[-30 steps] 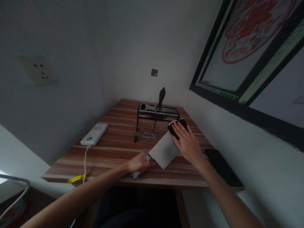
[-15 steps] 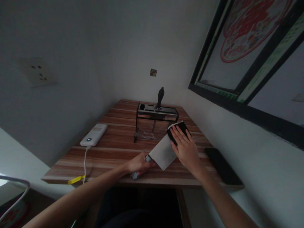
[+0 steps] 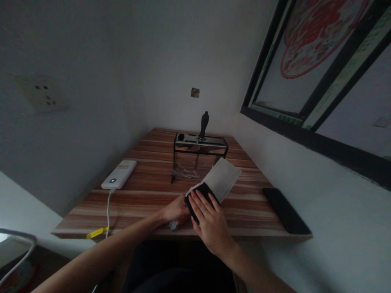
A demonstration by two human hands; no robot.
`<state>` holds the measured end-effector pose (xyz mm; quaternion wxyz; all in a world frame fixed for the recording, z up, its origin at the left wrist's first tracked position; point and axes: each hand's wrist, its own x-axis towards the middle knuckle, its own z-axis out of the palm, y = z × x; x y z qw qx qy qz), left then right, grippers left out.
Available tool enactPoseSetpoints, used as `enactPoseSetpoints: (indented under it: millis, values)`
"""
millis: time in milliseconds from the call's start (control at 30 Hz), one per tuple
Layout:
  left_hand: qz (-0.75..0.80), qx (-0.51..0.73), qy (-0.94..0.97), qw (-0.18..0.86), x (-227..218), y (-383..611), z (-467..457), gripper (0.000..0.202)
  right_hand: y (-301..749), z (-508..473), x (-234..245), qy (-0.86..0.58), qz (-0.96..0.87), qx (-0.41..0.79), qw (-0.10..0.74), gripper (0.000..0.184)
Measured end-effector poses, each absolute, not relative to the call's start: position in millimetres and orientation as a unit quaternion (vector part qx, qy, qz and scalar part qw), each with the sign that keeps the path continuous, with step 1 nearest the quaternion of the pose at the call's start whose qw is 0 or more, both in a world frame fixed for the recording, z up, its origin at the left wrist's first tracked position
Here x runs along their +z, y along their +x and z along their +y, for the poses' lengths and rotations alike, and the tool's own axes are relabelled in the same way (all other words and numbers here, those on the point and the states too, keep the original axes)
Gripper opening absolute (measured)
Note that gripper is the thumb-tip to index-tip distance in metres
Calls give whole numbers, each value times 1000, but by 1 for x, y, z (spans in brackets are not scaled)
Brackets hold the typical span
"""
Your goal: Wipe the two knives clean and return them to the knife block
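A cleaver with a wide grey blade (image 3: 224, 179) lies tilted over the front of the wooden table (image 3: 146, 191). My left hand (image 3: 174, 210) is closed round its handle near the table's front edge. My right hand (image 3: 210, 221) lies with its fingers stretched over a black cloth (image 3: 199, 194), pressing it onto the blade's near end, right beside my left hand. The cloth looks folded over the blade's edge. A ring shows on one finger of my right hand.
A clear knife rack (image 3: 197, 156) with one black-handled knife (image 3: 204, 123) stands at the back. A white power bank (image 3: 119, 175) with a cable and yellow tag (image 3: 97, 232) lies at the left. A black phone (image 3: 285, 211) lies at the right, under a dark-framed window (image 3: 305, 134).
My right hand has slid the black cloth down the blade from its far tip to the end near the handle. My left hand has stayed in place.
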<state>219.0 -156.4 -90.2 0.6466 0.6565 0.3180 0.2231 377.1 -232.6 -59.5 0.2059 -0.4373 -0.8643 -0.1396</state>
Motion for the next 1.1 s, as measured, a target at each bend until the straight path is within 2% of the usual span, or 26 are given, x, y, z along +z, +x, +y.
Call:
enactPoseSetpoints:
  millis: [433, 667, 1100]
  values:
    - [316, 226, 674, 628, -85, 220, -157, 26, 381, -231, -61, -429, -869, -134, 207, 56]
    - [322, 230, 649, 649, -85, 220, -157, 19, 391, -222, -50, -430, -868, -143, 200, 53]
    - [302, 198, 661, 658, -70, 219, -162, 36, 437, -187, -17, -452, -851, -178, 200, 51]
